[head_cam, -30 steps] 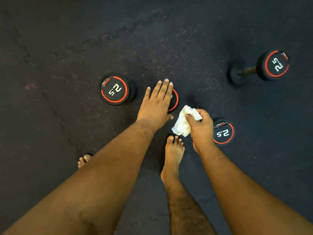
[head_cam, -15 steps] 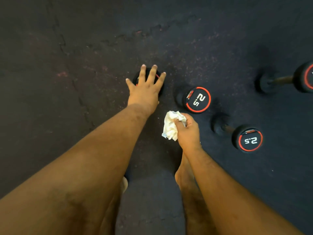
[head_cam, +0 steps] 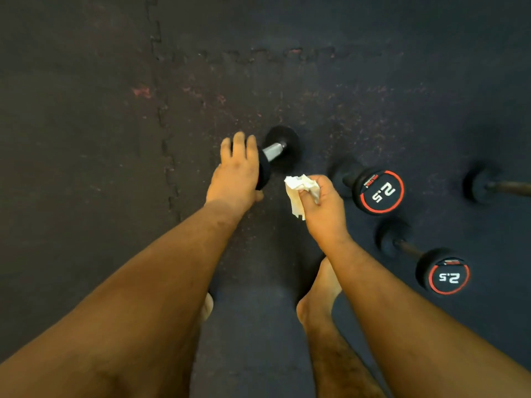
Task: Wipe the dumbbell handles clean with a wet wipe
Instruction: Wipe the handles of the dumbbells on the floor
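Note:
My left hand (head_cam: 237,173) grips the near head of a small black dumbbell (head_cam: 280,149) and tips it, so its silver handle shows and the far head rests on the floor. My right hand (head_cam: 323,206) pinches a crumpled white wet wipe (head_cam: 300,193), held just right of that dumbbell and apart from it. Two more black dumbbells marked 2.5 with red rings stand to the right, one (head_cam: 379,191) close to my right hand, the other (head_cam: 446,275) nearer to me.
A fourth dumbbell (head_cam: 488,186) lies at the right edge, partly cut off. The floor is dark rubber matting (head_cam: 115,110) with puzzle-joint seams. My bare right foot (head_cam: 319,300) is planted below my right hand; part of my left foot (head_cam: 207,307) shows under my left forearm.
My left hand went from lying flat on top of the upright dumbbell to gripping its head and tipping it over, which exposed the handle. My right hand with the wipe moved up closer to it.

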